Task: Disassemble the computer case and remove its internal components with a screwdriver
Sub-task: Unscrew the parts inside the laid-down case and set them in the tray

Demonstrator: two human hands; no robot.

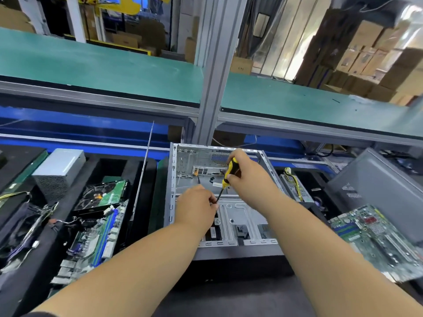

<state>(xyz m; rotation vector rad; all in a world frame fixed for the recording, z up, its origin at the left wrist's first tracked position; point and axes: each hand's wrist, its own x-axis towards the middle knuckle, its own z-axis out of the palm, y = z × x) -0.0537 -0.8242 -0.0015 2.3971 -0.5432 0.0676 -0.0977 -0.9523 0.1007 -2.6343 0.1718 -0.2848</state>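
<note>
Two bare hands work over the open computer case [242,216], which lies on its side at the centre of the bench. Right hand [248,171] is wrapped tight round the yellow-and-black handle of the screwdriver [226,177], shaft angling down and left. Left hand [196,208] is curled beside the tip, fingertips pinched right at the shaft's end; whether they hold a screw cannot be made out, the knuckles hide it. Tip meets the silver drive bracket [238,213] inside the case, near its left edge. Deeper in, the rear I/O plate [201,171] and a few loose cable ends show against bare metal.

Out to the left, a grey power supply [60,170] stands in a black foam tray, a hard drive [100,196] just beside it, and a green motherboard [96,239] nearer the person with wires tangled alongside. On the right, another motherboard [375,239] lies tilted, a grey side panel [380,188] propped behind it. An aluminium post [215,72] rises behind the case.
</note>
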